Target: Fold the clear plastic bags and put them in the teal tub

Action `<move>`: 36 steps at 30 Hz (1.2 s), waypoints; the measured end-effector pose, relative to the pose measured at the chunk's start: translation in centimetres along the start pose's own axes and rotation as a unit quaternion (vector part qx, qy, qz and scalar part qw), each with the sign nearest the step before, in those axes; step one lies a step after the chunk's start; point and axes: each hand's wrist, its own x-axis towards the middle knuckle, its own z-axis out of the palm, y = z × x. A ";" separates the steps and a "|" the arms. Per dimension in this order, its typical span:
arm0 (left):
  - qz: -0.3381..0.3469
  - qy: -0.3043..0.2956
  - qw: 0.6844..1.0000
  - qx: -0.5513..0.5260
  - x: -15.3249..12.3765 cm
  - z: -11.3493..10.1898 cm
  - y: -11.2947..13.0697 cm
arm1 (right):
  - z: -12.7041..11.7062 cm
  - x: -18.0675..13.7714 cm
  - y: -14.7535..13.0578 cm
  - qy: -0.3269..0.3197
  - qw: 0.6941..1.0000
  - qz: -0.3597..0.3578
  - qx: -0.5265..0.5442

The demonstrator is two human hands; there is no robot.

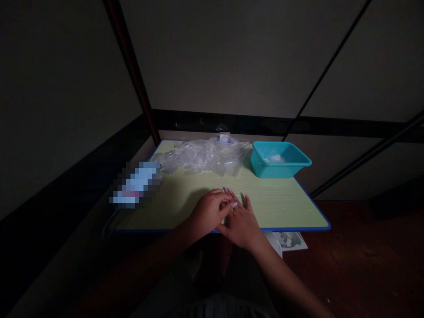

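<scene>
Both my hands rest together at the near edge of a small pale green table (285, 205) with a blue rim. My left hand (209, 212) is curled, its fingertips pinched over the fingers of my right hand (241, 223). The right hand lies flat on the tabletop with its fingers stretched forward. Whatever may lie under or between the fingers is too small and dim to make out. A heap of clear plastic bags (203, 157) lies at the far side of the table, well beyond both hands.
A turquoise plastic tub (280, 160) with something pale inside stands at the far right corner. A blurred bluish object (135, 184) lies at the table's left edge. Printed paper (288, 240) shows under the table's near right. Dark walls and slanted rods surround the table.
</scene>
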 end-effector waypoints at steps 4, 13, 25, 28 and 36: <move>0.014 -0.002 1.000 -0.008 0.7 0.4 -0.6 | -0.1 -0.1 -0.1 0.010 1.000 -0.002 0.004; -0.112 0.104 0.987 -0.058 -3.0 2.0 -2.8 | 0.0 -0.2 0.0 0.009 1.000 0.005 -0.001; -0.231 0.191 0.912 -0.280 -2.6 2.8 -3.4 | -0.4 -0.1 0.0 -0.003 1.000 0.006 -0.001; -0.267 0.197 0.902 -0.276 -2.5 2.3 -2.7 | -0.9 -0.2 -0.6 0.026 1.000 0.008 -0.015; -0.283 0.204 0.860 -0.373 -2.6 1.6 -3.3 | -1.0 0.3 -2.8 0.016 0.999 -0.035 -0.020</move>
